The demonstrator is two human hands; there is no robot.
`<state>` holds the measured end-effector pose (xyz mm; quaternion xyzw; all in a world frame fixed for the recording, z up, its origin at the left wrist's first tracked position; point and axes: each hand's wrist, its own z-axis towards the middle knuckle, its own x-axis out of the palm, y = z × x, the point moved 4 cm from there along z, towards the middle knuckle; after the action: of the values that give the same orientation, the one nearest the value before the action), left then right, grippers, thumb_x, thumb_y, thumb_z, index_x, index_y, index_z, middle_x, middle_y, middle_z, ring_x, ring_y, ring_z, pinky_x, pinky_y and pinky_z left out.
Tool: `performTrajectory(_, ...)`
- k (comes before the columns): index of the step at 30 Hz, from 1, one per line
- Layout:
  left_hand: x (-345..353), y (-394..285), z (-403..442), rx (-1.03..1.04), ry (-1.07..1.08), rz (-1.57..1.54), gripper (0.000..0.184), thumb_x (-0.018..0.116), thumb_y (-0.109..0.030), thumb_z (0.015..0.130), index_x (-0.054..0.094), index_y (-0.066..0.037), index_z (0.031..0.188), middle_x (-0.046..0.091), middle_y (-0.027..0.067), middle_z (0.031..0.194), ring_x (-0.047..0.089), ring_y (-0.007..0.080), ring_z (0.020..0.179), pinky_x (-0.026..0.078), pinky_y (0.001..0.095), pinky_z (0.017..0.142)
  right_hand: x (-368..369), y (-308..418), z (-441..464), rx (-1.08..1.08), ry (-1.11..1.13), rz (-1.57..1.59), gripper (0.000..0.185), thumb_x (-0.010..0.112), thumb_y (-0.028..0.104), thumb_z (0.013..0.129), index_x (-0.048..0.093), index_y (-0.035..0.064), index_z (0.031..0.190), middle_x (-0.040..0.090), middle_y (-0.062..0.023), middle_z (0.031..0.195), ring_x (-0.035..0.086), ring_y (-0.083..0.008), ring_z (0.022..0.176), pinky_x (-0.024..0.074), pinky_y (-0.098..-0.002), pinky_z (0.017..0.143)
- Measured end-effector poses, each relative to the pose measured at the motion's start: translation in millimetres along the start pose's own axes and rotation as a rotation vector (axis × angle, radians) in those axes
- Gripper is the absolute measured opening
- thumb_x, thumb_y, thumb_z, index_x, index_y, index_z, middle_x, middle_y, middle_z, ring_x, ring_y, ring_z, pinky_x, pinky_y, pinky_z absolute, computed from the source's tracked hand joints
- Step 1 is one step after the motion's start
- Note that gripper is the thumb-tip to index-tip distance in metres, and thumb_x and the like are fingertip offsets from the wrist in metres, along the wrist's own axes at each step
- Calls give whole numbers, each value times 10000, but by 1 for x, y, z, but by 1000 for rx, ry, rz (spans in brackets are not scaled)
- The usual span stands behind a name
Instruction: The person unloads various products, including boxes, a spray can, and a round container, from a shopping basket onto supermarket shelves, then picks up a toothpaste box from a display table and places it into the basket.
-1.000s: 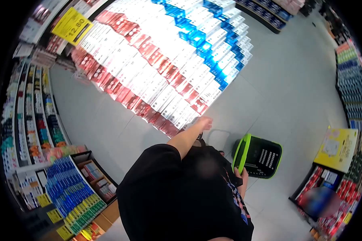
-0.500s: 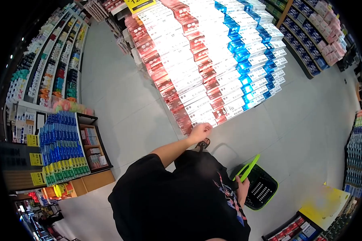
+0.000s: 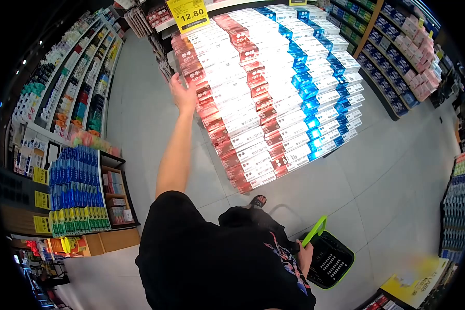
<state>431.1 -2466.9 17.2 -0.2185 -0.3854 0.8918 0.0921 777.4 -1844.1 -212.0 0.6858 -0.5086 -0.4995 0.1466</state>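
Note:
My left hand (image 3: pixel 183 95) is stretched forward with fingers apart and nothing in them. It is beside the left edge of a big stepped stack of long slim cartons that look like toothpaste boxes (image 3: pixel 248 121). Red-and-white boxes (image 3: pixel 195 72) are nearest to the fingers; I cannot tell whether they touch. Blue-and-white boxes (image 3: pixel 309 92) fill the stack's right side. Low on my right, my right hand (image 3: pixel 305 257) is closed round the bright green handle (image 3: pixel 315 231) of a black shopping basket (image 3: pixel 331 261). Nothing shows inside the basket.
A yellow price sign (image 3: pixel 187 14) reading 12.80 stands behind the stack. Shelves of bottles (image 3: pixel 70 77) curve along the left, above a display of blue and green packs (image 3: pixel 79 191). More shelves (image 3: pixel 385 67) line the right. Grey tiled floor (image 3: pixel 150 121) runs between them.
My left hand has gone from the stack's near corner forward and left to its left side, the arm now straighter. My right hand still holds the basket. The view has shifted slightly.

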Motion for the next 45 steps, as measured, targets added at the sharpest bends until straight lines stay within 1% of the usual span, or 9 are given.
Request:
performTrajectory(2, 11, 25, 15, -42, 7, 66, 685, 741, -237, 762, 441, 0, 1330, 506, 190, 1295, 514, 327, 1195, 421, 407, 1013, 3, -10, -2, 65, 26, -46, 408, 735, 331, 804, 662, -31, 977, 675, -213, 878, 671, -363, 837, 509, -419, 752)
performTrajectory(8, 32, 58, 25, -173, 164, 102, 853, 809, -337, 712, 408, 50, 1358, 449, 244, 1385, 454, 364, 1282, 367, 423, 1075, 1, 6, -15, 115, 2, -39, 442, 725, 353, 811, 646, -40, 998, 655, -247, 950, 651, -390, 911, 495, -431, 797)
performTrajectory(15, 53, 86, 29, -248, 206, -256, 742, 848, -191, 702, 476, 54, 1295, 675, 146, 1133, 658, 219, 995, 500, 324, 887, 1, 9, -16, 163, 36, -84, 496, 716, 395, 810, 631, -54, 1003, 649, -265, 962, 642, -414, 928, 485, -441, 797)
performTrajectory(22, 47, 81, 30, -217, 87, -78, 697, 879, -301, 631, 574, -7, 1184, 688, 136, 1057, 662, 264, 948, 506, 358, 853, 2, -1, -10, 159, 31, -69, 517, 718, 406, 800, 616, -70, 974, 644, -276, 950, 641, -412, 912, 483, -442, 790)
performTrajectory(24, 42, 75, 31, -235, 71, -42, 682, 885, -308, 621, 583, -20, 1161, 688, 134, 1054, 659, 264, 943, 505, 363, 846, 2, 1, -9, 110, 5, -82, 357, 711, 273, 830, 626, -52, 950, 629, -112, 755, 594, -212, 722, 459, -355, 679)
performTrajectory(30, 30, 74, 31, -105, 44, 100, 618, 901, -350, 595, 597, -60, 1049, 673, 113, 963, 637, 291, 870, 500, 402, 828, 6, -12, -4, 71, 5, -43, 362, 705, 274, 837, 627, -55, 967, 632, -116, 765, 595, -215, 729, 460, -354, 689)
performTrajectory(33, 22, 58, 23, -61, 77, 34, 585, 902, -292, 619, 568, -39, 1027, 647, 89, 936, 622, 251, 823, 508, 362, 789, 7, -13, -4, 113, 4, -45, 519, 729, 385, 795, 599, -91, 956, 633, -278, 904, 632, -412, 863, 477, -438, 762)
performTrajectory(36, 21, 31, 18, -167, 218, -368, 470, 825, -27, 730, 476, -1, 1044, 606, 49, 922, 576, 89, 800, 484, 191, 712, 4, -4, -7, 130, 24, -41, 520, 733, 383, 792, 597, -92, 957, 630, -275, 892, 630, -406, 850, 476, -438, 757)
performTrajectory(45, 5, -10, 11, -57, 90, -526, 505, 829, 14, 706, 477, 2, 1068, 578, 36, 935, 563, 99, 829, 480, 217, 744, 2, -11, -8, 106, 33, -12, 481, 726, 360, 804, 615, -81, 959, 647, -245, 856, 650, -358, 809, 484, -425, 737)
